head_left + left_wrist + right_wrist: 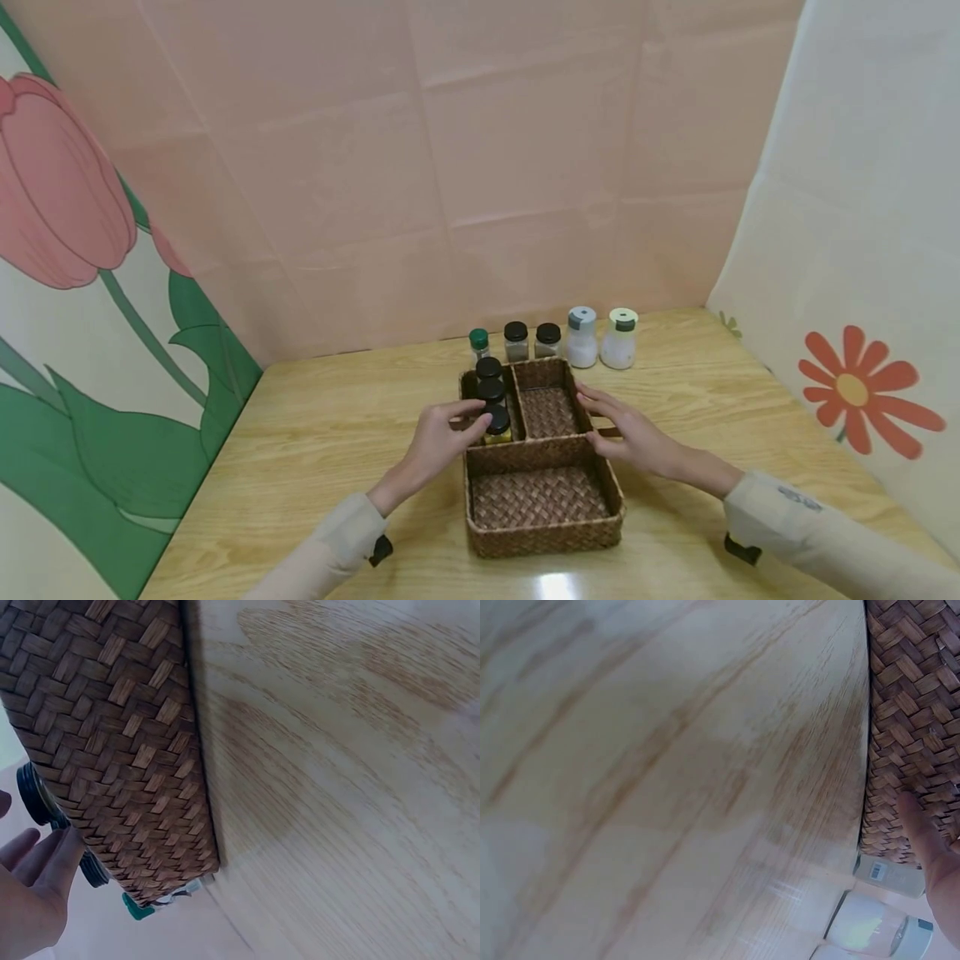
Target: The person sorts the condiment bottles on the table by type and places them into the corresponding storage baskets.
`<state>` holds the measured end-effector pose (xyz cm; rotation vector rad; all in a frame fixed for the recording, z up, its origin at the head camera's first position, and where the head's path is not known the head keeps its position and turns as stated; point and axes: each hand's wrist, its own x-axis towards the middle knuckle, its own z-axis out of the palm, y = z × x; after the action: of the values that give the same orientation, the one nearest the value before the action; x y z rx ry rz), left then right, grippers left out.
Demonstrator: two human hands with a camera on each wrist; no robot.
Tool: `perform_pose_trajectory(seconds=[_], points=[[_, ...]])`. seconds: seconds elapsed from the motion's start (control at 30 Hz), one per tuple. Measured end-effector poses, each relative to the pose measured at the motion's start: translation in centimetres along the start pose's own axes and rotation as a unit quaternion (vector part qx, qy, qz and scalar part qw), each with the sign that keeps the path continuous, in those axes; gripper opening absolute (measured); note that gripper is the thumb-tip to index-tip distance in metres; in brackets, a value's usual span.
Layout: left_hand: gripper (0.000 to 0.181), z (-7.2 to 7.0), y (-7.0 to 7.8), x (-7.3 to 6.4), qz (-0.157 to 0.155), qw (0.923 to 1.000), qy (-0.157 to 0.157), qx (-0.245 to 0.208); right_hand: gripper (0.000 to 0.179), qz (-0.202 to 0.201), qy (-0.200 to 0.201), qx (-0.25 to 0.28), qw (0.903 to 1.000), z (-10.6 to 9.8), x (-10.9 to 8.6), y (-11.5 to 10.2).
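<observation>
A brown woven basket (543,542) with three compartments stands on the table. Three black-lidded jars stand in a row in its back left compartment. My left hand (442,435) reaches over the left rim, its thumb and fingertips at the lid of the nearest jar (498,422), which has yellow contents. In the left wrist view, the fingers (61,862) lie across the rim beside the lids. At the basket's right side, my right hand (637,433) rests its extended fingers and thumb on the rim and wall. One straight finger (922,829) lies along the outer weave in the right wrist view.
Behind the basket stand a green-capped bottle (479,342), two black-lidded jars, a blue-topped white shaker (582,342) and a yellow-topped shaker (618,346). The wooden table (337,425) meets a pink cloth backdrop (525,208) and printed cloths at the sides.
</observation>
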<state>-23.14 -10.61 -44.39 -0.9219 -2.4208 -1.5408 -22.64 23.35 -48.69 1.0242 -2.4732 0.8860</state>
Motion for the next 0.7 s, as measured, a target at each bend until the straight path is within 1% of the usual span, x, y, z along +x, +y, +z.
perform_pose_trajectory(seconds=[0.13,0.33,0.53,0.7], points=[[0.033,-0.3,-0.1,0.0,0.001,1.0000,0.009,-0.001,0.055,-0.001,0.000,0.001,1.0000,0.0,0.0,0.0],[0.031,-0.8,-0.1,0.0,0.005,0.9996,0.022,0.017,0.055,-0.003,-0.002,0.016,0.9999,0.0,0.0,-0.1],[0.026,-1.2,-0.3,-0.1,0.023,0.9977,0.038,0.050,0.056,-0.002,-0.006,0.020,0.9998,-0.2,0.1,-0.2],[0.023,-1.4,-0.7,-0.2,0.027,0.9955,0.051,0.076,0.056,-0.003,-0.008,0.019,0.9998,-0.3,0.1,-0.2]])
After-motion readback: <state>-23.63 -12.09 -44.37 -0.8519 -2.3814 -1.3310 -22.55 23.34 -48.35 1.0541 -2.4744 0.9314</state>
